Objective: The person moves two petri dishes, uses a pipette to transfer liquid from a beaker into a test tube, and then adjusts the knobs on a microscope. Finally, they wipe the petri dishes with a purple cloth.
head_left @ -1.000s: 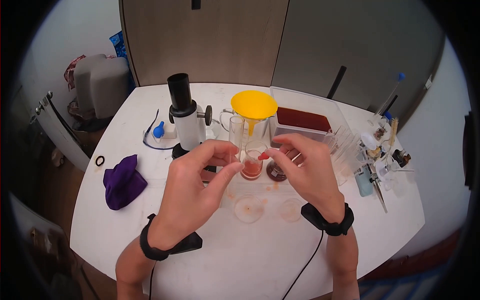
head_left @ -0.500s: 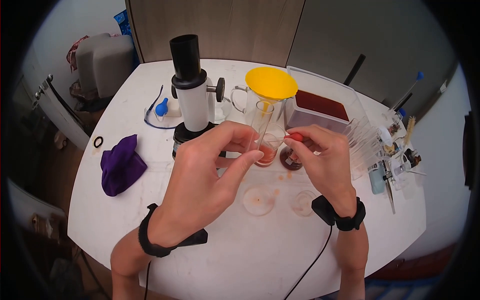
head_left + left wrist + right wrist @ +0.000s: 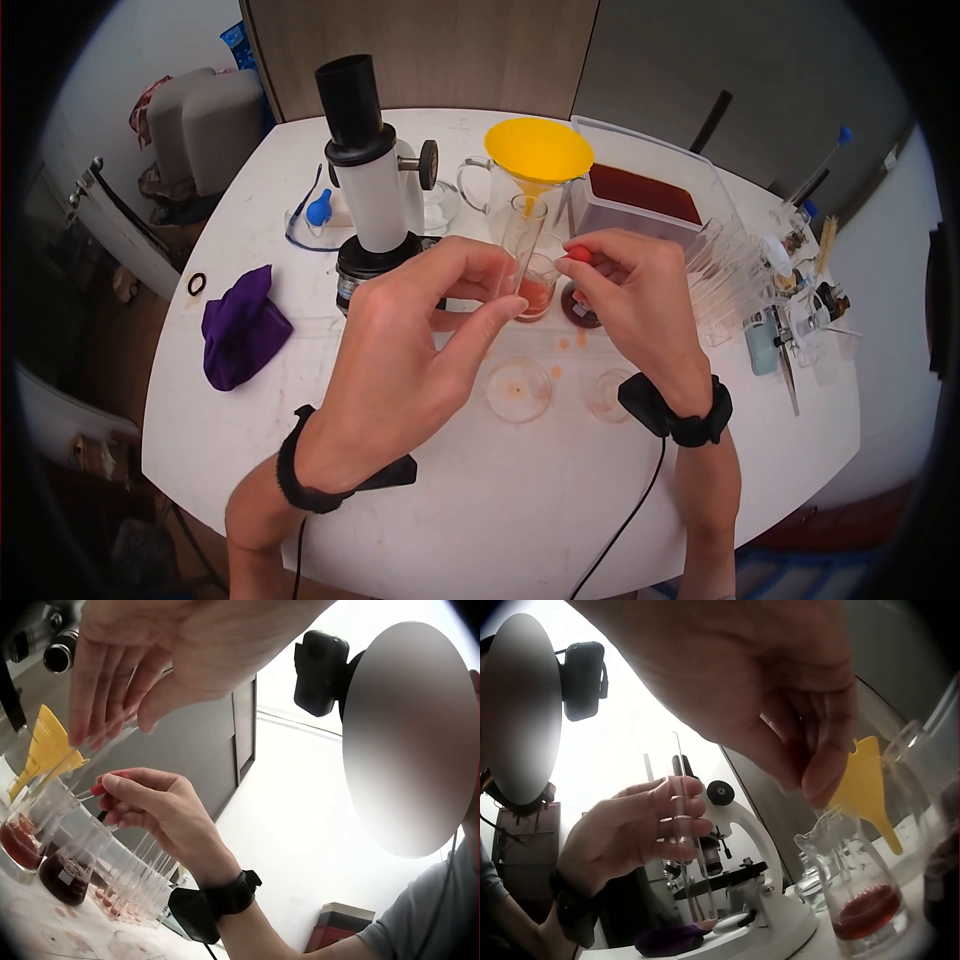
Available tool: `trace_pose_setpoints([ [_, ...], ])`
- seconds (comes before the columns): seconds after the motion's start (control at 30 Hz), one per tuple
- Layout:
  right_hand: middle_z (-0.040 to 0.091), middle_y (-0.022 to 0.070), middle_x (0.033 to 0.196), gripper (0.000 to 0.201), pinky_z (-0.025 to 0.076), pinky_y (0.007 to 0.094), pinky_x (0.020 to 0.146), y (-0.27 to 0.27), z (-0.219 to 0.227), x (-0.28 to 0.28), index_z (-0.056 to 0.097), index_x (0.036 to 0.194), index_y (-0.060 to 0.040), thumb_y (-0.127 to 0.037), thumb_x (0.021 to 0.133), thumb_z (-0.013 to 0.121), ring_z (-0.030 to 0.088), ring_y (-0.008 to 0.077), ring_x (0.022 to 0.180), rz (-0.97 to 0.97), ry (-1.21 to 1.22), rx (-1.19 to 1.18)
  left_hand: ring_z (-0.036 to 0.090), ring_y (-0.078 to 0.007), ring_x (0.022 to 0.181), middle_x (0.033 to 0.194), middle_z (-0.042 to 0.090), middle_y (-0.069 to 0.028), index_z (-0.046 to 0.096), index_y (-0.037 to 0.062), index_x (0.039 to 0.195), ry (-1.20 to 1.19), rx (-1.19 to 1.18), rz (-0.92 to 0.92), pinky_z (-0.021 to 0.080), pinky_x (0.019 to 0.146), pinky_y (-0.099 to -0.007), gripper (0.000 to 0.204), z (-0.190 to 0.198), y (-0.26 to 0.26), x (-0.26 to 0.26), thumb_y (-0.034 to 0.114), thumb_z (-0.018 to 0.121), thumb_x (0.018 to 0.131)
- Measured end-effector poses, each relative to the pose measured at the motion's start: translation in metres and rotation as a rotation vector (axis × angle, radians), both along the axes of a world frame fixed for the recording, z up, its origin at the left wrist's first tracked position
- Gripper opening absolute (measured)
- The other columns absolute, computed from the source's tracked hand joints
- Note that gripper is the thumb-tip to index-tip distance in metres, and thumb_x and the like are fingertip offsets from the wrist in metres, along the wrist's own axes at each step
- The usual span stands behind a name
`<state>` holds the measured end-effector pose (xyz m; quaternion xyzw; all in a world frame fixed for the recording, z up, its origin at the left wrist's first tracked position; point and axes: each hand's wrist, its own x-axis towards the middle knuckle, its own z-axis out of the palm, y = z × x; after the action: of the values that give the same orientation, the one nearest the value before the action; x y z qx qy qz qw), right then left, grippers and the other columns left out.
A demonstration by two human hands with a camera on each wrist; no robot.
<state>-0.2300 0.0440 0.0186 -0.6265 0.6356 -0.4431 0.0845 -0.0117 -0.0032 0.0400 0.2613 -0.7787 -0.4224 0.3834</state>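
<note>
My left hand [image 3: 415, 350] pinches a clear glass tube [image 3: 524, 232] between thumb and fingers. In the right wrist view, the tube [image 3: 686, 847] stands nearly upright against the left fingers, with a pinkish tint at its bottom. The right hand [image 3: 645, 310] pinches the red bulb [image 3: 578, 255] of a dropper, whose thin stem points left towards the tube; its tip is hard to make out. Below the hands are a glass vessel of red liquid [image 3: 866, 911] and a flask of dark red liquid [image 3: 67, 877].
A microscope [image 3: 372, 190] stands left of a yellow funnel [image 3: 540, 150] set in a glass jug. Behind on the right is a tub of dark red liquid [image 3: 640, 197], near racked tubes [image 3: 715, 280]. Petri dishes [image 3: 518, 390] lie in front; a purple cloth [image 3: 245, 330] lies left.
The head view has shifted. My right hand has moved right and up from beside the glass vessel with the red bulb, bringing the dropper's stem into sight. The left hand keeps its hold on the tube.
</note>
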Motion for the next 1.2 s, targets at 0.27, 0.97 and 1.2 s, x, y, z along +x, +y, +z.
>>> trace_pose_setpoints([
  [0.27, 0.073, 0.006, 0.079, 0.016, 0.056, 0.022, 0.061, 0.003, 0.006, 0.005, 0.074, 0.103, 0.0065, -0.002, 0.089, 0.076, 0.069, 0.0101, 0.068, -0.024, -0.026, 0.028, 0.073, -0.0167, 0.099, 0.107, 0.072, -0.0098, 0.064, -0.0024, 0.112, 0.021, 0.033, -0.006, 0.059, 0.082, -0.028, 0.018, 0.0, 0.0, 0.001, 0.004, 0.07, 0.096],
  [0.97, 0.075, 0.0098, 0.087, 0.016, 0.055, 0.0199, 0.063, 0.045, 0.058, -0.013, 0.073, 0.107, 0.0051, -0.003, 0.093, 0.074, 0.071, 0.0112, 0.07, -0.073, -0.367, -0.189, 0.073, -0.0167, 0.093, 0.097, 0.073, -0.0093, 0.066, -0.0032, 0.113, -0.098, 0.019, -0.011, 0.06, 0.075, -0.0281, 0.02, -0.012, 0.002, -0.006, 0.004, 0.071, 0.095],
  [1.2, 0.075, 0.0145, 0.089, 0.015, 0.054, 0.0217, 0.061, 0.075, 0.083, -0.012, 0.073, 0.107, 0.0044, -0.004, 0.095, 0.07, 0.07, 0.0134, 0.067, -0.143, -0.303, -0.304, 0.075, -0.022, 0.091, 0.096, 0.074, -0.0135, 0.066, -0.0036, 0.114, -0.138, -0.07, -0.024, 0.062, 0.075, -0.0322, 0.022, -0.022, 0.003, -0.009, 0.003, 0.072, 0.094],
])
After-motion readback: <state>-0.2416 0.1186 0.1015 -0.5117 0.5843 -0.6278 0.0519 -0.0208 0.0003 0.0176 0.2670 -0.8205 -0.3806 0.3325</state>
